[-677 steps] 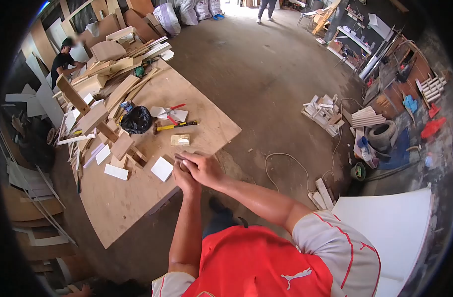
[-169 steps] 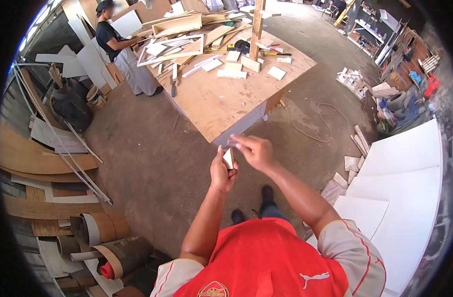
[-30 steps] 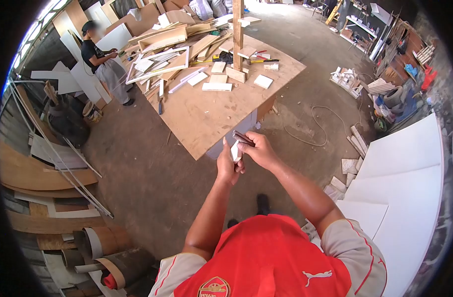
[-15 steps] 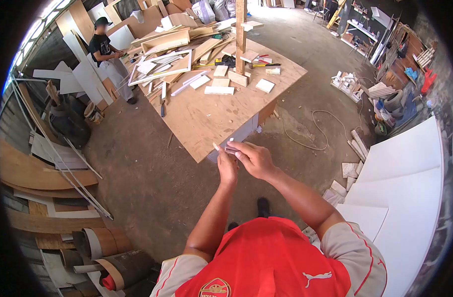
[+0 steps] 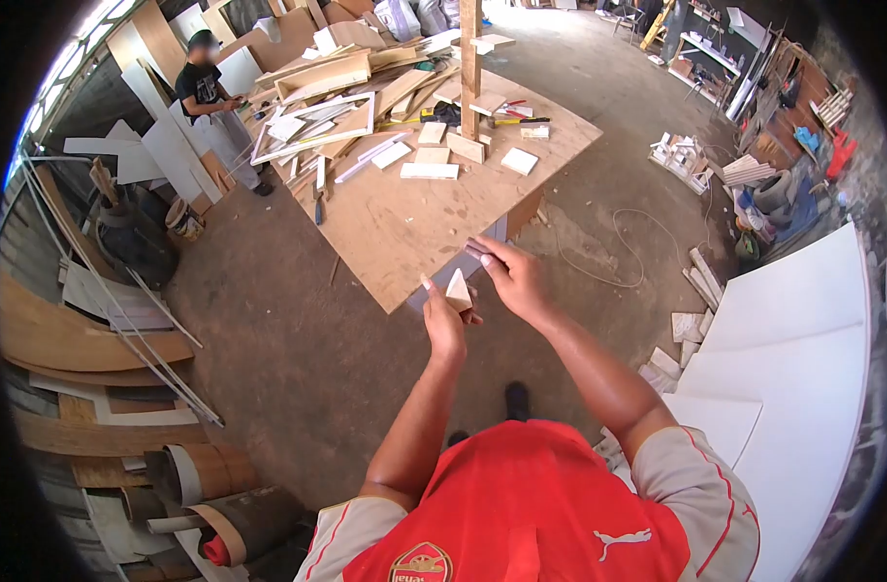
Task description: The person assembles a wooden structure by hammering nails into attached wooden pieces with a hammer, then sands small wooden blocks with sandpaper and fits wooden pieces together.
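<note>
My left hand [image 5: 445, 328] is closed round a small pale wooden block [image 5: 458, 290], whose light face shows between thumb and fingers. Just up and to the right, my right hand [image 5: 517, 283] pinches a small folded brown piece of sandpaper [image 5: 475, 248]. That sandpaper is apart from the block. Both hands are held in front of the near corner of the plywood-topped table [image 5: 385, 262]. My right fingers are partly hidden behind the hand.
On the table lie several wood offcuts [image 5: 430, 171], a white frame [image 5: 370, 114] and a blue-handled tool [image 5: 318, 211]. A wooden post [image 5: 470, 73] rises from it. Another person [image 5: 210, 107] stands at its left side. White boards [image 5: 783, 359] lean at the right; a cord [image 5: 613, 247] crosses the floor.
My right hand has moved up and away from my left with the sandpaper, uncovering the block. My left hand has stayed nearly in place.
</note>
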Available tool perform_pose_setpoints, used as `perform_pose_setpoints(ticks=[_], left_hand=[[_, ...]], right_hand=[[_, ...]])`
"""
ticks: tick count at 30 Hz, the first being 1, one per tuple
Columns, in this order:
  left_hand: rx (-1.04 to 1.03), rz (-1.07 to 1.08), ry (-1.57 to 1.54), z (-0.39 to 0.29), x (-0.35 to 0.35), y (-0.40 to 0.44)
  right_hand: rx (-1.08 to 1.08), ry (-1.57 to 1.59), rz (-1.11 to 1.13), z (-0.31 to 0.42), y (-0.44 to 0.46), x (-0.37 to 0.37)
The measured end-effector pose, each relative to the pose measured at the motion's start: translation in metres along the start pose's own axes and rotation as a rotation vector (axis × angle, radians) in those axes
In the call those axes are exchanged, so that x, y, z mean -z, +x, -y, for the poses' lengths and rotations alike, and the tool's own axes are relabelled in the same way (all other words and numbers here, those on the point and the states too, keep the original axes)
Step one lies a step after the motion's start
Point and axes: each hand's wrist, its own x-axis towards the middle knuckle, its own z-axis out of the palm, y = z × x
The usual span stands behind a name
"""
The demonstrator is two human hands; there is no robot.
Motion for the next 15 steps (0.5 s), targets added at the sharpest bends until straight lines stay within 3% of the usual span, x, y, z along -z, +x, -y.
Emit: perform_pose_setpoints(ticks=[2, 8, 13, 15], left_hand=[[0.028, -0.006, -0.027, -0.001, 0.0, -0.001], [0.055, 0.139, 0.045, 0.0, -0.003, -0.003], [0.036, 0.27, 0.178, 0.008, -0.002, 0.002], [0.103, 0.193, 0.086, 0.006, -0.005, 0.002]], right_hand=[[-0.056, 0.277, -0.057, -0.018, -0.003, -0.011], [-0.462, 0.304, 0.283, 0.017, -0.001, 0.006], [-0.296, 0.168, 0.19, 0.004, -0.001, 0.003], [-0.17, 0.193, 0.099, 0.006, -0.001, 0.0]])
